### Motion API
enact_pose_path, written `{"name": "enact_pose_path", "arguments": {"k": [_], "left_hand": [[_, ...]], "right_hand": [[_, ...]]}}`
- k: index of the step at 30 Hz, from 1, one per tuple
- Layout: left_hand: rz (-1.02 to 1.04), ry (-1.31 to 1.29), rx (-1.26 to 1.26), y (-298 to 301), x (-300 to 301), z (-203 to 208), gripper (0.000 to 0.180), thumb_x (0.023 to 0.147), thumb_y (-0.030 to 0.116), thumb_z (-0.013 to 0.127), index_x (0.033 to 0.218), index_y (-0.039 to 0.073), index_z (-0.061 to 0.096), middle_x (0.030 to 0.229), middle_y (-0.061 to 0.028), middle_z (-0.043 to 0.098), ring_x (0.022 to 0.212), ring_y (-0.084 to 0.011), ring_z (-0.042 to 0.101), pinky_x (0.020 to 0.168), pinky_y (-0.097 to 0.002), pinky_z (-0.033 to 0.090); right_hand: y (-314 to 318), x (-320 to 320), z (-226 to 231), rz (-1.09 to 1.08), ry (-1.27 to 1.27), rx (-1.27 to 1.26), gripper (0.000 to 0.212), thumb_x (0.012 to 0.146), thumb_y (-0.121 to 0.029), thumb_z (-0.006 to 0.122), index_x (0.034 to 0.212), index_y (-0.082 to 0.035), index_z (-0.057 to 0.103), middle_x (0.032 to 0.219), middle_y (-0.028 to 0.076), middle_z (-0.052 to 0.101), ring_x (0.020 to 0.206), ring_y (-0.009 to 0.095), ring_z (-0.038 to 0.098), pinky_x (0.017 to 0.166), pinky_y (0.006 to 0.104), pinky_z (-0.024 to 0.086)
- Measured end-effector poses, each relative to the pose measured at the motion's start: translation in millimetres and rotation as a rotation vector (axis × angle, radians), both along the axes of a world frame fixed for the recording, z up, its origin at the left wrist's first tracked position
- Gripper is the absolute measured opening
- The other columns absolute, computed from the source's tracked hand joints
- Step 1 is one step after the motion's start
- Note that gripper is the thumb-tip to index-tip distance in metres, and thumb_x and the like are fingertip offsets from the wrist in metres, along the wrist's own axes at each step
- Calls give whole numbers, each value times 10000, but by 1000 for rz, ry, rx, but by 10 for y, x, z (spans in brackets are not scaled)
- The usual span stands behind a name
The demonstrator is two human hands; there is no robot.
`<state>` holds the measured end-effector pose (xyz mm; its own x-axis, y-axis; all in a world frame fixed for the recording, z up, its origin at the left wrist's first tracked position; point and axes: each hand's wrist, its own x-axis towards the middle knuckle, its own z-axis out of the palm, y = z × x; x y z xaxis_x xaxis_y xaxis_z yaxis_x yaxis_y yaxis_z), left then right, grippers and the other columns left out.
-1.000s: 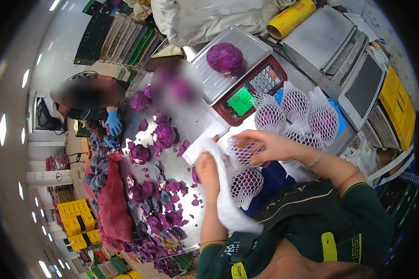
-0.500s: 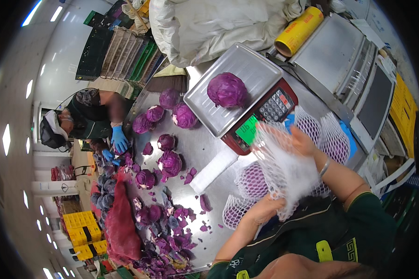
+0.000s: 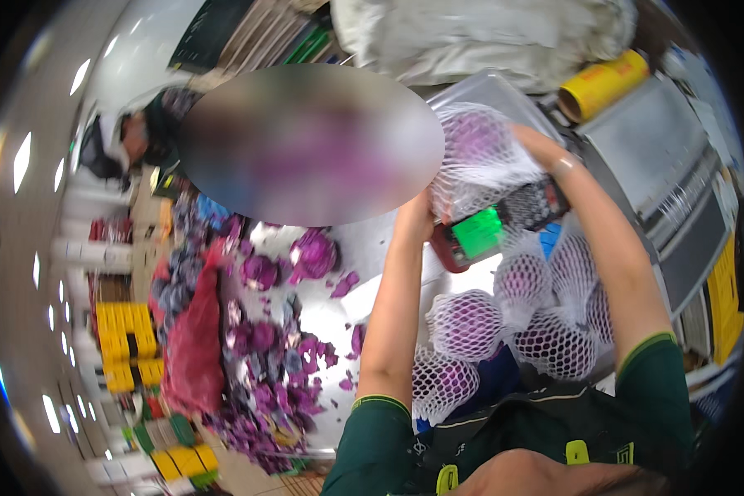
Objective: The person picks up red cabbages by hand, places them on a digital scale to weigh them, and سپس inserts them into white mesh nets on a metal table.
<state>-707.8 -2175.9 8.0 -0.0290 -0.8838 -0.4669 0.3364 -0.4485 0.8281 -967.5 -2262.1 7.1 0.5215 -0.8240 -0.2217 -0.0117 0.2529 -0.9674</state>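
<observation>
A white mesh foam sleeve (image 3: 471, 182) is over a red cabbage (image 3: 478, 135) at the weighing scale (image 3: 448, 248), whose display glows green. My right hand (image 3: 536, 147) grips the sleeve at its right side, with some fingers hidden behind the mesh. My left hand (image 3: 426, 207) is at the sleeve's lower left edge; a blurred patch and motion hide its fingers. Several netted cabbages (image 3: 465, 325) lie below the scale, between my forearms. The scale's metal tray (image 3: 489, 84) shows behind the sleeve.
Loose cabbages (image 3: 314, 254) and torn purple leaves (image 3: 281, 397) cover the table's left side, beside a red mesh sack (image 3: 194, 364). A co-worker (image 3: 153, 124) stands at the far left. A yellow roll (image 3: 603, 85) rests by a grey wrapping machine (image 3: 649, 140).
Both my hands have moved up and away from me, carrying the foam sleeve from above the netted cabbages onto the cabbage at the scale. The view has shifted.
</observation>
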Motion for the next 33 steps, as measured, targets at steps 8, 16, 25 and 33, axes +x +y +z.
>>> {"name": "enact_pose_path", "arguments": {"k": [8,16,25,33], "left_hand": [[-387,-627,-272,913,42,712,280,815,278,704,877,10,651,853,-87,678,795,-216,626,798,-311,478],[281,-1673,-85,1021,2418,-463,1010,591,473,807,1391,37,370,1431,-244,350,1319,-427,309,1051,-496,340],[732,-101,-174,1498,3388,-938,520,835,313,677,1231,55,460,1136,-144,566,1008,-267,594,770,-423,548],[454,-1014,-214,354,2157,-529,833,768,410,721,1384,-26,368,1304,-241,464,1030,-317,587,822,-328,512]], "right_hand": [[2318,-237,-306,14,-935,570,407,940,-247,472,1252,6,541,1171,113,614,1055,203,591,926,330,468],[2750,-1005,197,-276,-2,198,410,915,-159,464,1279,24,514,1230,129,587,1113,245,569,963,343,444],[2610,140,1012,-265,280,-470,596,733,17,470,1329,5,468,1259,126,564,1179,221,528,1024,371,379],[1415,1717,677,425,148,-17,600,909,-278,585,1410,-36,359,1246,178,542,1154,260,546,939,339,468]]}}
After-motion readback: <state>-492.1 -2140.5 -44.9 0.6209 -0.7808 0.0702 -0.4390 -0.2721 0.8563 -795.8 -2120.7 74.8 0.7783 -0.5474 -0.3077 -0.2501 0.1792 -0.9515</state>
